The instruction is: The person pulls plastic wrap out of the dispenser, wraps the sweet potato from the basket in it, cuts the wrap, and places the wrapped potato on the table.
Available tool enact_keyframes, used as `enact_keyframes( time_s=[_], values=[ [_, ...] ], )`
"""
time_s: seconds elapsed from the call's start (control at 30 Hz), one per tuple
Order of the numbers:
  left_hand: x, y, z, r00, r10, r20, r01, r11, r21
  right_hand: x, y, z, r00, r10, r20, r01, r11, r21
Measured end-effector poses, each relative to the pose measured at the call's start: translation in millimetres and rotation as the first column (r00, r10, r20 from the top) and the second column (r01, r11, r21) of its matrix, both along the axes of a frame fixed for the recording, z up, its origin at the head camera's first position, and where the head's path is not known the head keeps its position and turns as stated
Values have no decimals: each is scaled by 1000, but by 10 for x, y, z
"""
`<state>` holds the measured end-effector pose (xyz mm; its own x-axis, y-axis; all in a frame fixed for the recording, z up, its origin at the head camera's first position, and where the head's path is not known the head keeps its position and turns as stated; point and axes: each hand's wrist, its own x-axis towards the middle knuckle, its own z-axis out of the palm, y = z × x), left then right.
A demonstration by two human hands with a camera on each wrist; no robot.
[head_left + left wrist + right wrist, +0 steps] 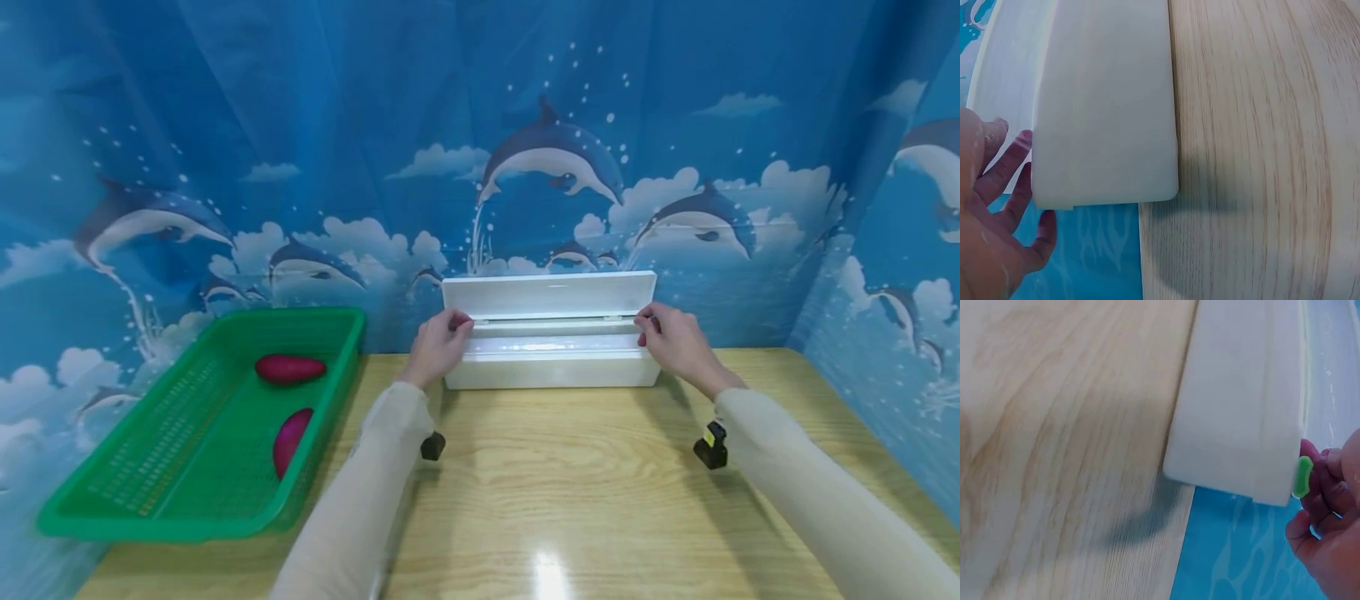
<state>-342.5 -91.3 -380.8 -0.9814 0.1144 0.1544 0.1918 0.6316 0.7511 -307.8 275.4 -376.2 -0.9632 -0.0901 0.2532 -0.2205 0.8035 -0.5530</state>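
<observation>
A long white box (551,367) stands at the back of the wooden table (555,492), its lid (547,293) raised upright against the backdrop. My left hand (442,337) is at the box's left end; in the left wrist view its fingers (1007,169) lie fairly straight and touch the end of the box (1107,106). My right hand (675,337) is at the right end. In the right wrist view its curled fingers (1325,500) hold the end of the box (1241,406) at a small green tab (1303,477).
A green plastic basket (225,525) sits at the left of the table and overhangs its edge. Inside lie two purple-red sweet potatoes (290,368) (291,440). A blue dolphin-print curtain (225,167) closes in the back and sides.
</observation>
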Motion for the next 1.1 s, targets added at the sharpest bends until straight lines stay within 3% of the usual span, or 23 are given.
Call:
enact_keyframes(
  time_s=[0.2, 0.37, 0.6, 0.87, 0.97, 1.1],
  values=[
    [-5, 16, 3, 1000, 1, -24, 0, 1000, 24, -11, -16, 55, 995, -29, 99, 40, 993, -108],
    [0, 8, -1, 1000, -16, -8, 17, 997, 69, -10, 24, 78, 989, -13, 148, 27, 995, -91],
    [-2, -15, 15, 999, -19, 29, 17, 997, 77, -31, 34, 17, 1000, 7, -10, -7, 1000, -9],
    [-14, -52, 42, 996, -66, 60, 64, 997, 40, -47, 11, -29, 989, 6, -146, -4, 1000, 12],
    [-9, -61, 33, 996, -79, 34, 77, 996, 35, -51, 9, -41, 986, 22, -165, -19, 1000, 20],
    [-14, -67, 9, 998, -55, -1, 55, 998, 31, -64, 10, -52, 992, 5, -124, -6, 1000, -8]
  ],
)
